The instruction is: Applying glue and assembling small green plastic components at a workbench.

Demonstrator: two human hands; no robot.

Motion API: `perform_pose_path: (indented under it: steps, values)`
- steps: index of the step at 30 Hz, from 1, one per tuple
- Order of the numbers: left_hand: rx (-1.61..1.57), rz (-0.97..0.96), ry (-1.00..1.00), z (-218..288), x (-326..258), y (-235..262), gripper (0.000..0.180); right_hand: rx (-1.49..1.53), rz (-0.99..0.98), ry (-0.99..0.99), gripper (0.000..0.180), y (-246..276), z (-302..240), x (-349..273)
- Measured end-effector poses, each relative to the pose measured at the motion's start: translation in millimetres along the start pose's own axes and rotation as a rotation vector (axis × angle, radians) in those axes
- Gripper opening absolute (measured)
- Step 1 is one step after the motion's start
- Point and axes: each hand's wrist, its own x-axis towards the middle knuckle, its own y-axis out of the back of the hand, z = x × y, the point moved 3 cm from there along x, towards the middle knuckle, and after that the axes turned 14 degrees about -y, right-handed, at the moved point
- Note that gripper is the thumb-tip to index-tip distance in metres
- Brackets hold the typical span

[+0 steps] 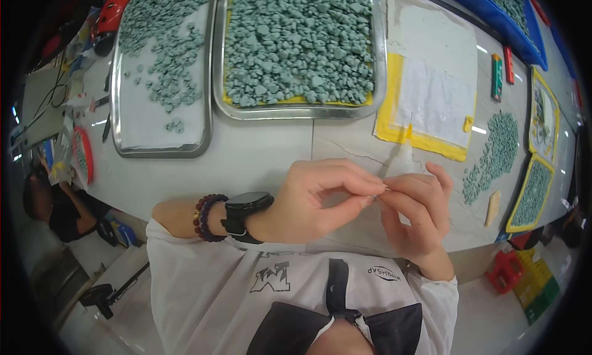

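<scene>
My left hand (pixel 324 201), with a black watch (pixel 248 210) and beaded bracelets (pixel 209 218) at its wrist, pinches thumb and forefinger together. My right hand (pixel 422 210) meets it there, its fingers curled and one fingertip raised. Something tiny may sit where the fingertips touch; it is too small to name. Just beyond the right fingers shows a white squeeze bottle (pixel 401 162) with a yellow needle tip pointing away from me. The fingers hide its lower part, so whether the right hand grips it I cannot tell.
Green stone chips (pixel 296 47) fill a metal tray (pixel 299 113); more lie in a left tray (pixel 161 150). A white sheet on yellow backing (pixel 425 146) lies beyond the bottle. Loose chips (pixel 493 155), yellow-edged trays (pixel 530 191) and a blue bin (pixel 493 19) are rightward. Another person sits far left.
</scene>
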Motion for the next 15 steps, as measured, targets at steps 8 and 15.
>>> perform_pose_path:
  steps: [8,15]
  values:
    - [0.437,0.175,-0.279,52,4,67,0.020,0.048,0.015,0.074,0.029,38,11,-5]
    - [1.529,0.147,-0.393,76,33,128,0.018,-0.215,-0.159,-0.235,0.050,42,31,8]
